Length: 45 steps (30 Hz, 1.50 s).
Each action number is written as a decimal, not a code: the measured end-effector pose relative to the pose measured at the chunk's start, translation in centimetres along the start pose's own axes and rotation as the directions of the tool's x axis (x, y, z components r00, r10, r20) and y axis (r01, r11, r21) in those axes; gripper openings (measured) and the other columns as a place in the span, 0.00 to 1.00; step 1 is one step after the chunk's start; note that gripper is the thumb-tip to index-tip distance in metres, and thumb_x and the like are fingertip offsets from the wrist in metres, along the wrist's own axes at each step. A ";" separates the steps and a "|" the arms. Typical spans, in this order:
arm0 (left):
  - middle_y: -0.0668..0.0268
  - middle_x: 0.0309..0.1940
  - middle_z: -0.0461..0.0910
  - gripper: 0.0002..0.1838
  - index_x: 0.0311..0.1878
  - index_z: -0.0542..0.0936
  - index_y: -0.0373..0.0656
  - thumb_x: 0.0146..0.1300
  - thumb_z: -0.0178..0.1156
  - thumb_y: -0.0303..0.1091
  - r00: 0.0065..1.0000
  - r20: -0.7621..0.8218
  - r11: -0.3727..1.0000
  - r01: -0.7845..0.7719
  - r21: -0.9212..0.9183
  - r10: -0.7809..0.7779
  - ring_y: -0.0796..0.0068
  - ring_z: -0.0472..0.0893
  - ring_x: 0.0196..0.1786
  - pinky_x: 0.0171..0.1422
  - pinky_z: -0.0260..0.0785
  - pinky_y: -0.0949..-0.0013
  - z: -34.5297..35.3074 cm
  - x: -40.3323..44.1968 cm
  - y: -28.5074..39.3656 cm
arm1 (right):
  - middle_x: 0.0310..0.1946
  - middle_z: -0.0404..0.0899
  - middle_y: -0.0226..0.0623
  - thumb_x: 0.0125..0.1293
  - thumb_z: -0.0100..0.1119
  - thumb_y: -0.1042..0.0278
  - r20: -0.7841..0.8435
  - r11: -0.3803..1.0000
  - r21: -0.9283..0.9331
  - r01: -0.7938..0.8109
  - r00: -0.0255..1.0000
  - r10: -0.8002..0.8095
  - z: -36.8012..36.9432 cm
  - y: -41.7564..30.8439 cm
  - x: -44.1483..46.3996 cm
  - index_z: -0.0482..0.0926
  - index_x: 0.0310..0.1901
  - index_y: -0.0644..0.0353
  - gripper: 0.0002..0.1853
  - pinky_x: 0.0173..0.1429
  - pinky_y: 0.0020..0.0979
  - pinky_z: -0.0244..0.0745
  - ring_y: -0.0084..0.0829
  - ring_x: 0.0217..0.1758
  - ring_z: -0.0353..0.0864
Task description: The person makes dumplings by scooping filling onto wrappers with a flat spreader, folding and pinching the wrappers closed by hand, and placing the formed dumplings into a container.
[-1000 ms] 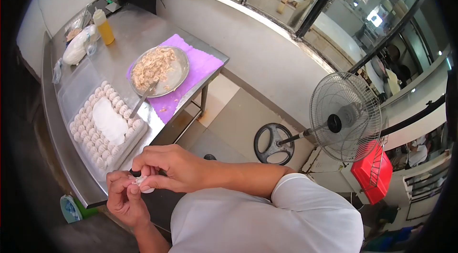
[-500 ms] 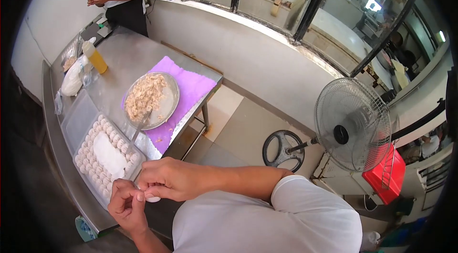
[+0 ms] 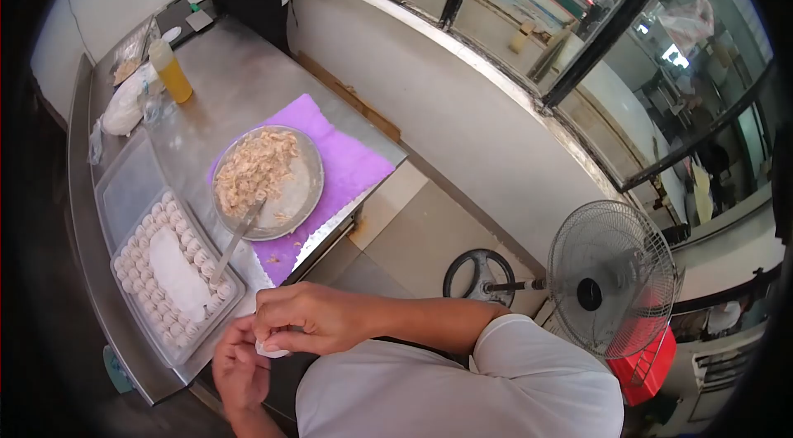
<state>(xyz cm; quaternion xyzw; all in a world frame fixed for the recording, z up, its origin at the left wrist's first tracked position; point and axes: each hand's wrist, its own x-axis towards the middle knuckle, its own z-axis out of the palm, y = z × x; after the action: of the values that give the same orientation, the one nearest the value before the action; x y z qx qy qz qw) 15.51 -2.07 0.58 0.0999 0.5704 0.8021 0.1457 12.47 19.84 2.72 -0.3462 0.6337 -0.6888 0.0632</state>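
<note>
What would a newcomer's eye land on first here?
Probably the bright purple cloth on the metal table, under a round pan of pale mixture. Next, the tub of neatly packed white balls, beside the pan. Then, at bottom centre-left, the right hand pinching a small white piece, with the left hand close against it.

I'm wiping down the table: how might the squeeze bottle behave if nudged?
The squeeze bottle would probably tip if pushed near its top, being tall and narrow. Its yellow liquid may slosh, since the upper part looks unfilled.
</note>
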 end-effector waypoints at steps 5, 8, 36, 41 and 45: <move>0.50 0.42 0.83 0.30 0.60 0.71 0.25 0.75 0.59 0.48 0.981 0.121 0.882 0.188 -0.433 -0.150 0.58 0.87 0.34 0.40 0.83 0.62 -3.0 0.1 -2.9 | 0.42 0.74 0.39 0.69 0.65 0.74 0.016 0.992 -0.111 0.058 0.998 -0.057 0.4 2.1 1.4 0.84 0.43 0.63 0.05 0.43 0.34 0.76 0.33 0.38 0.82; 0.51 0.43 0.84 0.23 0.63 0.72 0.30 0.73 0.61 0.37 0.961 0.065 0.833 0.266 -0.485 -0.269 0.61 0.87 0.34 0.39 0.83 0.62 -3.3 0.6 -1.4 | 0.40 0.76 0.39 0.67 0.66 0.74 -0.010 0.973 -0.170 0.159 0.987 -0.163 0.4 3.2 2.4 0.86 0.45 0.60 0.06 0.43 0.35 0.76 0.33 0.39 0.82; 0.58 0.55 0.82 0.24 0.67 0.75 0.30 0.69 0.64 0.22 0.983 -0.156 0.977 -0.121 -0.174 0.094 0.73 0.82 0.57 0.62 0.77 0.68 -14.8 -1.5 2.4 | 0.30 0.70 0.28 0.82 0.47 0.47 -0.263 0.918 0.118 -0.380 0.879 0.398 12.6 8.7 9.8 0.73 0.39 0.60 0.22 0.38 0.25 0.67 0.21 0.32 0.68; 0.61 0.54 0.82 0.24 0.68 0.74 0.30 0.70 0.64 0.23 0.980 -0.166 0.982 -0.129 -0.138 0.106 0.76 0.81 0.56 0.63 0.75 0.71 -13.0 -1.4 2.0 | 0.26 0.70 0.30 0.81 0.52 0.54 -0.250 0.926 -0.217 -0.308 0.935 0.252 12.3 8.4 9.9 0.72 0.35 0.61 0.19 0.35 0.28 0.66 0.23 0.30 0.68; 0.59 0.57 0.81 0.24 0.67 0.74 0.31 0.69 0.64 0.21 0.980 -0.184 0.984 -0.101 -0.149 0.073 0.73 0.81 0.58 0.64 0.78 0.66 -11.4 -1.2 2.2 | 0.24 0.72 0.31 0.80 0.53 0.61 -0.275 0.942 -0.240 -0.234 0.947 0.165 11.5 8.1 9.4 0.72 0.33 0.62 0.17 0.33 0.29 0.66 0.22 0.28 0.67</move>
<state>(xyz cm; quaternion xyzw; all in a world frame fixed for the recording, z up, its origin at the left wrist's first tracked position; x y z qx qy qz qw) 12.64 -13.23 -1.08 0.0408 0.5111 0.8560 0.0663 8.97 3.80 -1.48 -0.1954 0.7563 -0.6244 0.0048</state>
